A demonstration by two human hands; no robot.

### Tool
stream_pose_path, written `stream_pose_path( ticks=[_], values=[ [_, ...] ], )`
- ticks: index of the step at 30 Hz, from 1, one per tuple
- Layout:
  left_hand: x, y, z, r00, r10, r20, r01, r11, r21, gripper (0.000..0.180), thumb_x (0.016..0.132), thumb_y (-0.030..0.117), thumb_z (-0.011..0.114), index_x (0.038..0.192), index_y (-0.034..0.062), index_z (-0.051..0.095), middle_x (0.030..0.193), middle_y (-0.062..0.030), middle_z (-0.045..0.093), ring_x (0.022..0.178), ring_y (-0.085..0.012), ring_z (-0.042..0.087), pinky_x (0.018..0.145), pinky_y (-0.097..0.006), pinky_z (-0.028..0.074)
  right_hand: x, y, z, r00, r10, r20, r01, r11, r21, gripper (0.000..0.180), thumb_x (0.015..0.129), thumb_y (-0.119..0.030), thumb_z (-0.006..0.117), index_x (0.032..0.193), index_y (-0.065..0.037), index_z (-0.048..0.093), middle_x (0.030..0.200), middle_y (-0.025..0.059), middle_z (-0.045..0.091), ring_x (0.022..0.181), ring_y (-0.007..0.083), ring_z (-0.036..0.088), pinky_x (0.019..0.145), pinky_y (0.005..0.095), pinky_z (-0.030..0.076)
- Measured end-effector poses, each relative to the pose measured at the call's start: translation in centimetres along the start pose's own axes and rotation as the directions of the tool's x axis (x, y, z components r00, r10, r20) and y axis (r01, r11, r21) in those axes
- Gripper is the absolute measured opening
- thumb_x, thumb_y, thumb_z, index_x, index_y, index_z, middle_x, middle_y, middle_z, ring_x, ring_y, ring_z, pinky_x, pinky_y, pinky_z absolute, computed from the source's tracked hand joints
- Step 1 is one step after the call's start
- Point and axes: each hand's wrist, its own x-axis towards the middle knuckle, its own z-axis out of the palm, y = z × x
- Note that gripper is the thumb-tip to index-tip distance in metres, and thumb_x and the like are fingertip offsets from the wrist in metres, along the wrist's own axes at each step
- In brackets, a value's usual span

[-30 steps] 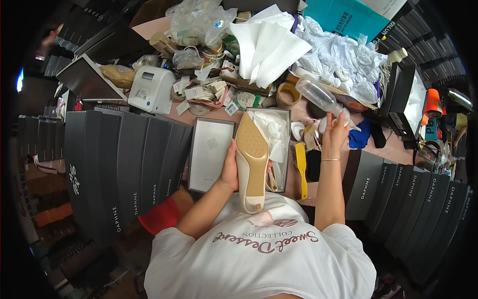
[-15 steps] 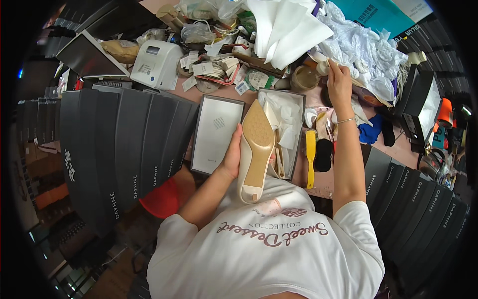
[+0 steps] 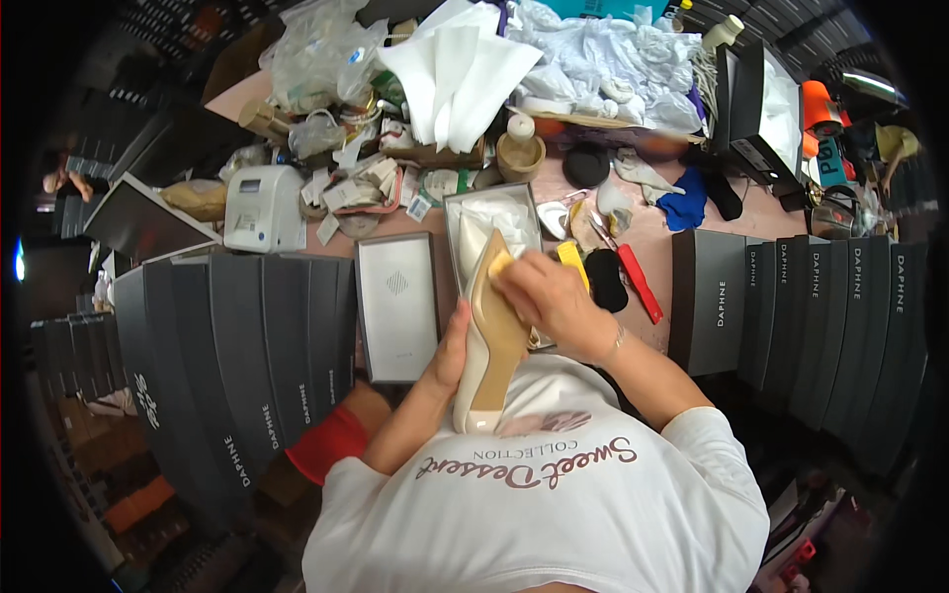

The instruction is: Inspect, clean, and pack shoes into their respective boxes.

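The left hand (image 3: pixel 450 356) cups a beige pointed-toe heeled shoe (image 3: pixel 489 341) from the left side, fingers pressed together along its edge, the sole turned up and the toe pointing away toward the far side of the table. The right hand (image 3: pixel 549 296) lies on the forward part of the sole with its fingers curled down onto a small yellow pad (image 3: pixel 501 265) — a sponge or cloth, too small to tell which — pinned against the sole near the toe.

Judging by this, the wiping of the sole is under way at the toe end; the heel end nearest the body shows no pad on it, and whether it is already cleaned cannot be told. Just beyond the shoe stands an open shoebox (image 3: pixel 484 222) lined with white tissue, holding no shoe that can be seen, and its grey lid (image 3: pixel 397 306) lies flat to the left — so boxing looks not yet done. To the right of the hands lie a yellow-handled tool (image 3: pixel 571 262) and a red-handled tool (image 3: pixel 641 284) on the pink table (image 3: pixel 682 242).
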Motion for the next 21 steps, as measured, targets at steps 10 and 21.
stream_pose_path(
  ticks=[10, 21],
  values=[
    [-0.9, -1.5, -0.1, 0.958, 0.035, -0.286, -0.022, 0.999, 0.049, 0.087, 0.087, 0.075, 0.023, 0.13, 0.0027, 0.046, 0.115, -0.0144, 0.059, 0.099, -0.0234, 0.061, 0.085, -0.034, 0.05, -1.4, -3.1, -0.9, 0.955, -0.214, 0.208, 0.236, 0.968, -0.088, 0.009, 0.081, -0.014, 0.06, 0.083, -0.008, 0.053, 0.07, 0.0088, 0.05, 0.058, 0.0279, 0.058, 0.046, 0.0376, 0.047],
    [-1.8, -0.1, 0.4, 0.999, 0.028, -0.042, -0.02, 0.984, 0.178, 0.088, 0.087, 0.076, 0.017, 0.12, 0.0018, 0.051, 0.095, -0.0147, 0.066, 0.076, -0.0249, 0.066, 0.069, -0.033, 0.054, 0.3, -3.0, -1.0, 0.956, -0.165, 0.241, 0.214, 0.958, -0.193, 0.014, 0.074, -0.018, 0.062, 0.077, -0.01, 0.051, 0.075, 0.0057, 0.054, 0.056, 0.0229, 0.06, 0.043, 0.0372, 0.047]
  ],
)
